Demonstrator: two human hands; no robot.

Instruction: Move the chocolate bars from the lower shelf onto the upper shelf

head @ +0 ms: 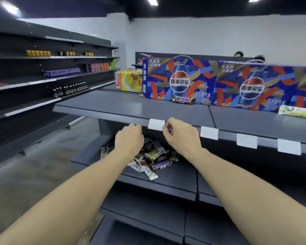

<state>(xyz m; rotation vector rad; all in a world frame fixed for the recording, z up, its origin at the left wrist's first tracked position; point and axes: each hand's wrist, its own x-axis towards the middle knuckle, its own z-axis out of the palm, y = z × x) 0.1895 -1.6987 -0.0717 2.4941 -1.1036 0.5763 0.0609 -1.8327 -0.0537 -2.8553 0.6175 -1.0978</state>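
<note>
The left hand (129, 138) reaches in under the front edge of the upper shelf (131, 110), knuckles up, its fingers curled down and hidden behind the back of the hand; whether this grip has hold of anything cannot be told. The right hand (179, 134) is just right of it at the same shelf edge, fingers curled with the thumb close against them beside a white price label (156, 124); it too may or may not be pinching something, too blurred to tell.

Below and between the two hands, a loose pile of chocolate bars (154, 156) lies on the lower shelf (175, 179), dark wrappers mixed with pale green ones, one brown bar at the near right of the heap.

On the upper shelf one dark chocolate bar (183, 99) lies against the left of two blue cola cartons (180, 80), and a pale green bar (297, 111) lies far right. A yellow box (129, 79) sits left of the cartons. Across the aisle on the left stand dark shelves of bottles (70, 88).
</note>
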